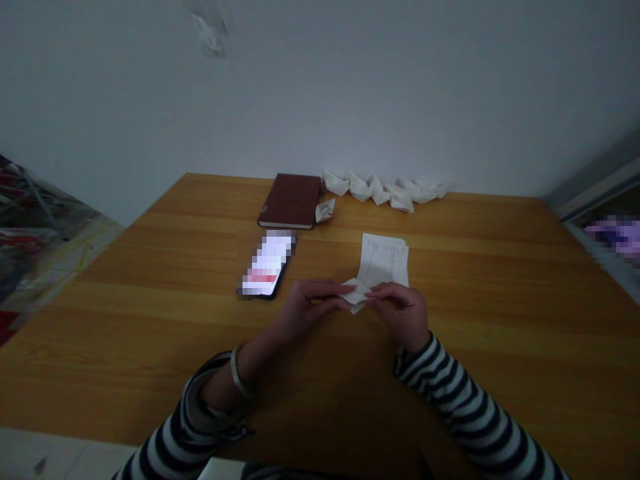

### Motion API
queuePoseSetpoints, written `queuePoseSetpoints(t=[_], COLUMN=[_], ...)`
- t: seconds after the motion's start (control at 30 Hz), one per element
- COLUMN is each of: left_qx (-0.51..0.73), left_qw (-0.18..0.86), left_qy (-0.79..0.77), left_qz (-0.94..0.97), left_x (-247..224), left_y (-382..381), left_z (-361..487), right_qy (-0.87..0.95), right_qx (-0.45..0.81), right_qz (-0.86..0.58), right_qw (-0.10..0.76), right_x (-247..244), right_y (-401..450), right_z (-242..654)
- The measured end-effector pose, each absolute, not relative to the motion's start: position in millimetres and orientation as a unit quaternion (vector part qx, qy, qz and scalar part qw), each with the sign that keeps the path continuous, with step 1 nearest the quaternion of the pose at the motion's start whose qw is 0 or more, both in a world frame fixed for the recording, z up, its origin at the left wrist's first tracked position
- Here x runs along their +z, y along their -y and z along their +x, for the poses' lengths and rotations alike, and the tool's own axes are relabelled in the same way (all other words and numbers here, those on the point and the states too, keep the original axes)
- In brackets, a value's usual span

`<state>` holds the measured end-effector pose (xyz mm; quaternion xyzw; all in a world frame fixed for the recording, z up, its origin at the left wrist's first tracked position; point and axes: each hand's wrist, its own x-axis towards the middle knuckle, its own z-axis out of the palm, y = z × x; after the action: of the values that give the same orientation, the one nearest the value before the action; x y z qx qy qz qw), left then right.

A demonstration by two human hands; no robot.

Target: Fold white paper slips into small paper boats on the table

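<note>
A small piece of folded white paper (355, 293) is held up between my two hands, above the near middle of the table. My left hand (310, 303) pinches its left corner between thumb and fingers. On the other side, my right hand (403, 310) grips the right edge in the same way. Just behind the hands lies a stack of printed paper sheets (385, 257), its lower part partly covered by my right hand and the folded paper.
A lit phone (267, 263) lies left of the hands, and behind it a dark red notebook (293, 200). One folded paper piece (325, 211) sits beside the notebook. Several folded paper shapes (375, 189) line the back of the wooden table (500, 280), against the wall.
</note>
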<state>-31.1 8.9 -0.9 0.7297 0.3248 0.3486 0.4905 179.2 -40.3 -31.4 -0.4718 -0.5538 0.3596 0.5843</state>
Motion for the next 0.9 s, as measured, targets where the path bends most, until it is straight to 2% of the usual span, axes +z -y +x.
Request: queuePoseSetpoints(t=[0.3, 0.57, 0.77, 0.9], left_qx=[0.305, 0.303, 0.271, 0.303], left_qw=[0.488, 0.403, 0.372, 0.352], left_qy=[-0.323, -0.331, -0.335, -0.319], left_qz=[0.751, 0.798, 0.822, 0.826], left_x=[-4.6, -5.7, -3.6, -11.4], left_y=[0.2, 2.3, 8.9, 11.4], left_z=[-22.4, -27.2, -24.2, -26.6], right_qy=[0.549, 0.641, 0.635, 0.606], right_qx=[0.381, 0.287, 0.300, 0.294], right_qz=[-0.510, -0.473, -0.475, -0.512], right_qw=[0.541, 0.533, 0.531, 0.533], right_x=[-25.9, -22.1, -22.2, -24.1], right_y=[43.0, 38.6, 41.2, 44.4], right_z=[171.1, 174.0, 168.7, 166.2])
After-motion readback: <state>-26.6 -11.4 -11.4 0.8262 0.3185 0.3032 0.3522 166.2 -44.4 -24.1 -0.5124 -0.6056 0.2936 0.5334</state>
